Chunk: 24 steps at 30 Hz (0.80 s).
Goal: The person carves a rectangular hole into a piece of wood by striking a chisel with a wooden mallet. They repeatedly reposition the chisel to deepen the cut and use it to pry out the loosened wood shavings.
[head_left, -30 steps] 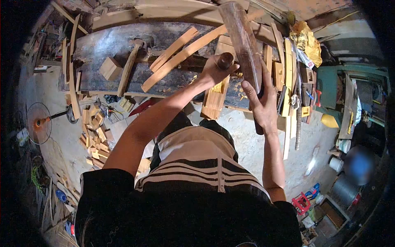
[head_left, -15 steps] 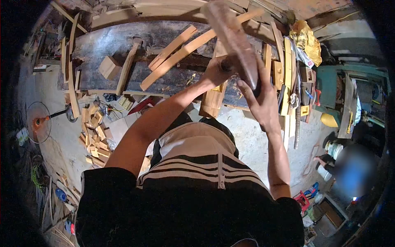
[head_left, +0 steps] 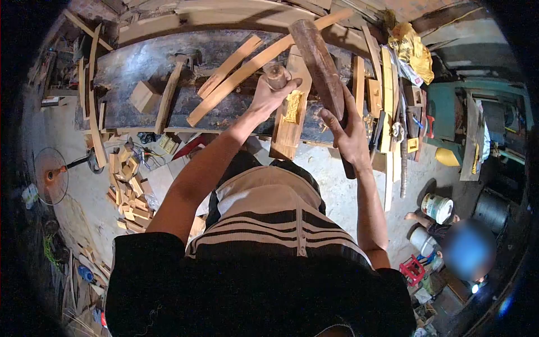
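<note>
My left hand (head_left: 269, 96) is closed around a chisel (head_left: 276, 75). Its round wooden handle end faces up at me, and its blade is hidden beneath the hand. My right hand (head_left: 355, 137) grips a long dark wooden mallet (head_left: 319, 59), its thick head slanting up and left over the bench. Between the hands lies a wooden workpiece (head_left: 286, 139), jutting over the near bench edge. A recess in it is filled with light wood shavings (head_left: 292, 106), just right of my left hand.
Two long wood strips (head_left: 238, 84) lie on the dark bench (head_left: 129, 62), left of the workpiece. A wood block (head_left: 145, 97) sits farther left. Offcuts (head_left: 130, 185) are heaped on the floor near a fan (head_left: 50, 171). Another person (head_left: 469, 250) is low at the right, beside white buckets (head_left: 437, 208).
My left hand has moved left with the chisel, away from the mallet. The mallet, blurred before, is now steadier, and the shavings-filled recess has come into view.
</note>
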Each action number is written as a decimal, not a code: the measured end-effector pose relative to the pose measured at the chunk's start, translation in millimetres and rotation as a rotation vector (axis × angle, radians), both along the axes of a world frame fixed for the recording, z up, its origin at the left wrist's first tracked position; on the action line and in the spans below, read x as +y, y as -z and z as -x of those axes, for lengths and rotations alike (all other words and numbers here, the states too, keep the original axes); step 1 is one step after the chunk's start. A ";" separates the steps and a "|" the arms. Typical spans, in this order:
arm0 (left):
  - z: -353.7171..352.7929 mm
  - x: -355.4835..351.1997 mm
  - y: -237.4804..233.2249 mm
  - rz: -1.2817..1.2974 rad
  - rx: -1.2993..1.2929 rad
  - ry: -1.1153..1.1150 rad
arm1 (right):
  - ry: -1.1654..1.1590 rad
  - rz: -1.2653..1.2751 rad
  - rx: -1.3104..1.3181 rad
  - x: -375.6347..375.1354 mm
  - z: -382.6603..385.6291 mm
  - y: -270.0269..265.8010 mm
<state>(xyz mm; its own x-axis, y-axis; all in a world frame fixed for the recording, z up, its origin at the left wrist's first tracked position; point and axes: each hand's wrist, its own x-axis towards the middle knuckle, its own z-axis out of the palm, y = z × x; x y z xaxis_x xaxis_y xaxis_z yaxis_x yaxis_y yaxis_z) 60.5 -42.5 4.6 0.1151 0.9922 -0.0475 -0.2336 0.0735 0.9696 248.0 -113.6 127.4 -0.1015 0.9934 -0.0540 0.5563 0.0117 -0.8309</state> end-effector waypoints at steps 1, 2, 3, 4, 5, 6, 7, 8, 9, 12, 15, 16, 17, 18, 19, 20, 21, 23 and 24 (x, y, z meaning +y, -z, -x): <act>-4.2 -0.5 -4.8 0.000 0.001 0.001 | 0.001 0.000 0.001 -1.2 -3.8 2.1; -8.2 -2.1 -9.4 -0.011 -0.063 -0.088 | 0.041 0.064 0.062 -3.7 -7.1 4.1; -9.6 -3.0 -13.7 -0.020 -0.125 -0.176 | 0.083 0.129 0.123 -5.6 -9.5 5.4; -8.7 -1.0 -14.1 0.020 -0.129 -0.147 | 0.045 0.033 0.077 -5.8 -11.3 4.2; -9.7 0.6 -13.3 0.023 -0.129 -0.143 | 0.049 0.036 0.077 -6.8 -12.9 3.2; -9.8 2.5 -13.3 -0.022 -0.060 -0.080 | 0.080 0.097 0.101 -7.9 -13.7 2.5; -9.0 6.7 -10.7 -0.067 0.011 -0.018 | 0.109 0.157 0.127 -7.6 -13.3 2.3; -10.3 11.2 -5.2 -0.194 0.138 -0.031 | 0.108 0.154 0.130 -6.9 -12.8 4.8; -10.8 12.3 -1.3 -0.197 0.139 -0.031 | 0.100 0.145 0.167 -6.5 -13.1 8.5; -14.1 8.9 -8.5 -0.182 0.127 0.037 | 0.083 0.141 0.196 -3.9 -11.4 7.1; -16.1 7.4 -15.7 -0.208 0.182 0.063 | 0.054 0.089 0.173 6.5 -3.8 -9.3; -16.4 7.2 -11.1 -0.214 0.189 0.086 | 0.040 0.034 0.153 10.9 -0.6 -19.8; -16.8 7.0 -11.4 -0.210 0.189 0.083 | 0.068 0.036 0.267 12.4 7.1 -35.9; -17.4 6.7 -12.3 -0.204 0.214 0.091 | 0.111 0.124 0.306 14.1 12.9 -59.7; -18.1 6.4 -11.4 -0.198 0.239 0.098 | 0.154 0.213 0.344 15.4 16.9 -74.5; -18.9 6.9 -9.7 -0.195 0.239 0.093 | -0.018 -0.309 0.230 26.3 19.0 -66.2; -19.8 8.6 -8.8 -0.210 0.243 0.098 | -0.077 -0.549 -0.014 36.7 11.9 -62.2; -24.5 8.3 -2.3 -0.226 0.247 0.100 | -0.064 -0.495 0.006 36.1 20.8 -56.3; -29.5 7.3 0.0 -0.178 0.111 0.104 | -0.060 -0.302 0.044 34.7 21.8 -47.1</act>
<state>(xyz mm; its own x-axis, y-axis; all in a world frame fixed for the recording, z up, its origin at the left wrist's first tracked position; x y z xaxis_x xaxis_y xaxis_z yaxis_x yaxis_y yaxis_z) 90.1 -35.1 4.7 0.2206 0.9692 0.1091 -0.1248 -0.0829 0.9887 226.2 -78.9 174.5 -0.1562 0.9558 0.2490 0.5105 0.2939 -0.8081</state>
